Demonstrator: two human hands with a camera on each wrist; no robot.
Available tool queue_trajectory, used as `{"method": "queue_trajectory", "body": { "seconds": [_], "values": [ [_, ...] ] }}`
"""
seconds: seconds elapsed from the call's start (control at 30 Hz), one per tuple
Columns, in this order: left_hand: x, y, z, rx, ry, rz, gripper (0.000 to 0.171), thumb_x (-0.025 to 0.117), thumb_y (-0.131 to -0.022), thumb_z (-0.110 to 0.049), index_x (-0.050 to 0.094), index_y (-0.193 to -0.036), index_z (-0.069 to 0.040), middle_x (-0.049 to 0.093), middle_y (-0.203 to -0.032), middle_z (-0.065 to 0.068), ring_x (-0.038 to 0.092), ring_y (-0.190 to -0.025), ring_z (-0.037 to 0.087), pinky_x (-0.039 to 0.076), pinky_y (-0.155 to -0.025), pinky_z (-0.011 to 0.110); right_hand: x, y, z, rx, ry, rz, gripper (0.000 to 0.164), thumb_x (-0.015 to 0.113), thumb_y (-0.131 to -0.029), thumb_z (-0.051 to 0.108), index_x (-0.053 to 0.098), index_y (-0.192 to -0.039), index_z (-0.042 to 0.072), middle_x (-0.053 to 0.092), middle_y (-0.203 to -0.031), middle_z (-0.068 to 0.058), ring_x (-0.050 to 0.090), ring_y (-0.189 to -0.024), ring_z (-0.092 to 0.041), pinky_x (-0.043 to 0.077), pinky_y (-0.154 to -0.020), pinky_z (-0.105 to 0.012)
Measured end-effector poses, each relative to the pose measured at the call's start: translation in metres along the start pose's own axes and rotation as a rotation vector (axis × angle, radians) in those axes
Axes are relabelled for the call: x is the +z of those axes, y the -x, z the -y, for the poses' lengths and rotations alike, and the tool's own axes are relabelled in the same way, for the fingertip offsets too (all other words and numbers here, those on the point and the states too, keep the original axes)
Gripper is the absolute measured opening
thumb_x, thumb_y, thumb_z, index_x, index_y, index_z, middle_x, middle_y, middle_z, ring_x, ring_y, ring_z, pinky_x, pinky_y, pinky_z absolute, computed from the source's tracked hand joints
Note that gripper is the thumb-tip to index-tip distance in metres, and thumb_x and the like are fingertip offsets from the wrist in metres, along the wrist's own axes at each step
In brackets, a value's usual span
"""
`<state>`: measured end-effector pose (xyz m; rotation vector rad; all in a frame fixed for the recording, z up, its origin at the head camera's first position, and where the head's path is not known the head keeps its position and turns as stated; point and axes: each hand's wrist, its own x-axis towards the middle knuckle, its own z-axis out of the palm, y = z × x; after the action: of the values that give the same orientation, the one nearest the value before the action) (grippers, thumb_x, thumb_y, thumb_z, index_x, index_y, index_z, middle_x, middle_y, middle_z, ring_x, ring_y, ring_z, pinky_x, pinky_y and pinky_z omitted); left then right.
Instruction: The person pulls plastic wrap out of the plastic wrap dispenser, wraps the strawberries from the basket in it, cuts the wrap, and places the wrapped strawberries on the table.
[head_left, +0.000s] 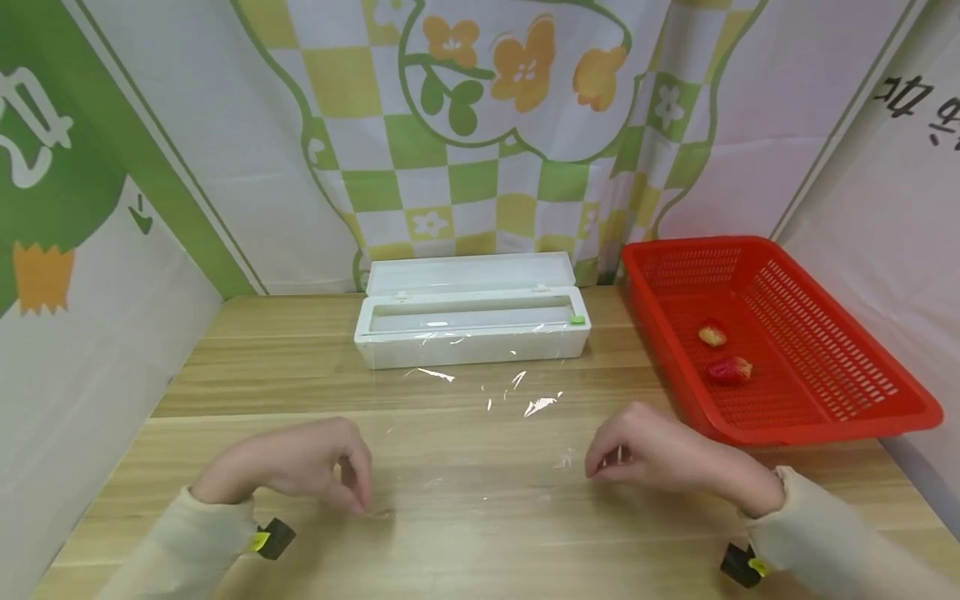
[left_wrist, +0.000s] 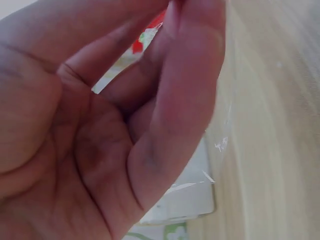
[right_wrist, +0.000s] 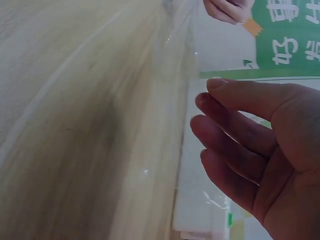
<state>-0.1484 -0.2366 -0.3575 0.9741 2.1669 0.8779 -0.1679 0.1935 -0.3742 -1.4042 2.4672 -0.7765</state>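
A red plastic basket (head_left: 817, 432) with slotted walls stands at the right, just beyond the right hand (head_left: 652, 454), two red-and-yellow pieces (head_left: 729, 371) inside. A white box (head_left: 472, 348), lid (head_left: 472, 273) open, sits far middle. Glossy clear film (head_left: 480, 433), its edges hard to make out, stretches near over the wood-grained surface (head_left: 247, 375), pinched by the right hand and left hand (head_left: 322, 467).
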Motion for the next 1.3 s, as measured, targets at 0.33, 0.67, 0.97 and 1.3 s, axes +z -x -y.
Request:
{"method": "queue_trajectory", "body": {
  "seconds": [0.33,0.67,0.97,1.3],
  "values": [
    [0.004,-0.005,0.013,-0.078,0.005,-0.016,0.006,0.078,-0.072,-0.013,0.076,-0.075,-0.017,0.070,-0.072,-0.009,0.057,-0.063,0.001,0.051,-0.057,0.023,0.014,0.001,-0.009,0.043,0.009,0.005,0.007,0.072,-0.083,0.016,0.076,-0.084,0.022,0.069,-0.079,0.016,0.057,-0.071,0.006,0.051,-0.062,-0.018],
    [0.016,-0.012,0.018,-0.110,-0.066,0.001,0.010,0.077,-0.069,-0.007,0.075,-0.072,-0.016,0.066,-0.068,-0.013,0.055,-0.060,0.000,0.049,-0.056,0.021,0.026,0.000,-0.016,0.060,0.037,0.079,0.004,0.071,-0.085,0.026,0.074,-0.085,0.028,0.065,-0.078,0.022,0.053,-0.069,0.008,0.047,-0.062,-0.013],
    [0.025,-0.015,0.018,-0.175,-0.032,0.007,0.013,0.078,-0.065,-0.004,0.074,-0.070,-0.015,0.067,-0.068,-0.011,0.056,-0.057,0.002,0.051,-0.053,0.022,0.032,0.003,-0.016,0.050,0.050,0.086,0.004,0.071,-0.084,0.027,0.074,-0.083,0.028,0.065,-0.078,0.022,0.055,-0.071,0.010,0.047,-0.065,-0.010],
    [0.032,-0.015,0.017,-0.226,-0.060,-0.023,0.017,0.076,-0.061,0.001,0.073,-0.067,-0.014,0.066,-0.067,-0.011,0.056,-0.056,0.004,0.050,-0.052,0.022,0.036,0.007,-0.014,-0.013,0.076,0.120,0.006,0.070,-0.086,0.024,0.074,-0.084,0.029,0.063,-0.082,0.020,0.055,-0.077,0.009,0.047,-0.070,-0.009]
  ]
}}
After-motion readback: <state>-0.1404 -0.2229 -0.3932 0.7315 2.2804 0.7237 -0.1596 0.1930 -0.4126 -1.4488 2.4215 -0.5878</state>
